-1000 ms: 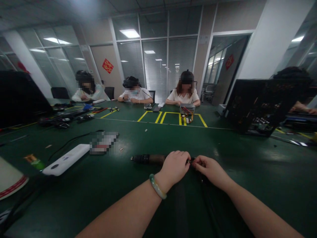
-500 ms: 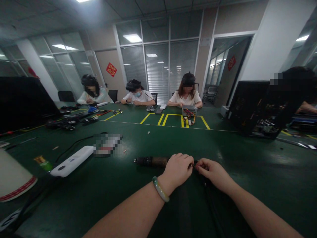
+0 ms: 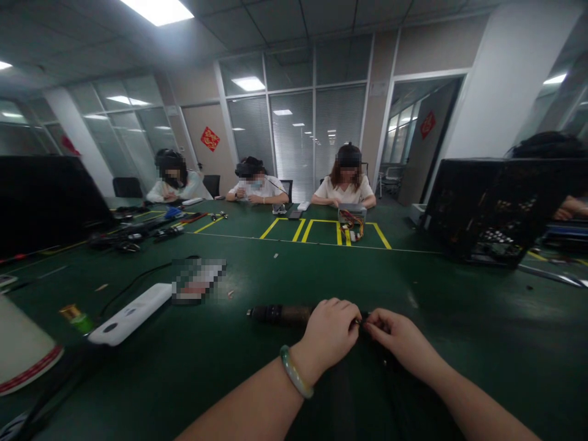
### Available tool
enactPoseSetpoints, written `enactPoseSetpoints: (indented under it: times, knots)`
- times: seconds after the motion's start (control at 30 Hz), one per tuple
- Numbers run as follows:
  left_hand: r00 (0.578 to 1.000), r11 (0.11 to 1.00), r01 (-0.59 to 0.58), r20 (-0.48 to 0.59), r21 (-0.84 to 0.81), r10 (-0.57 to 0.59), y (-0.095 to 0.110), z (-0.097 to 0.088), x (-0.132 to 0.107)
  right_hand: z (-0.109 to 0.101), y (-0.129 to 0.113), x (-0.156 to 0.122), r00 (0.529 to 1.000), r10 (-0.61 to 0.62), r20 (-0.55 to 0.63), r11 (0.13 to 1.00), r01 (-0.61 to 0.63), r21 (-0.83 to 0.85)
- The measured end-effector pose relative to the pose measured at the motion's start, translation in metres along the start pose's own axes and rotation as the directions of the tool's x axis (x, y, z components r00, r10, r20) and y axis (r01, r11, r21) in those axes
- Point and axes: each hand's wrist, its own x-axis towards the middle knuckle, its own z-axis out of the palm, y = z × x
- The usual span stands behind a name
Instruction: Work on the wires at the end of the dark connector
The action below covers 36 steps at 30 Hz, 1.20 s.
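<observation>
A dark, inline electric screwdriver lies across the green table, its narrow tip pointing left. My left hand, with a jade-coloured bangle on the wrist, is closed around its rear end. Just to the right, my right hand pinches with thumb and forefinger at the tail end of the tool. What sits between those fingertips is too small and dark to make out. A dark cord seems to run from there down toward me, hardly visible against the table.
On the left lie a white power strip, a blurred-out flat object, a small green-and-gold bottle and a cream container. A black computer case stands at right. Several people sit across the table, one behind a power supply.
The view has tilted up slightly, so everything sits lower in the picture. Both hands keep nearly the same pose at the screwdriver's rear end.
</observation>
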Motion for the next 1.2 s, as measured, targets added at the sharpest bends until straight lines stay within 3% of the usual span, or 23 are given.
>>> enactPoseSetpoints:
  times: [1.2]
  knots:
    - [1.000, 0.998, 0.029, -0.003, -0.049, -0.029, -0.0004, 0.0019, 0.0010, 0.0019, 0.0028, 0.0003, 1.000, -0.005, -0.020, 0.999, 0.006, 0.046]
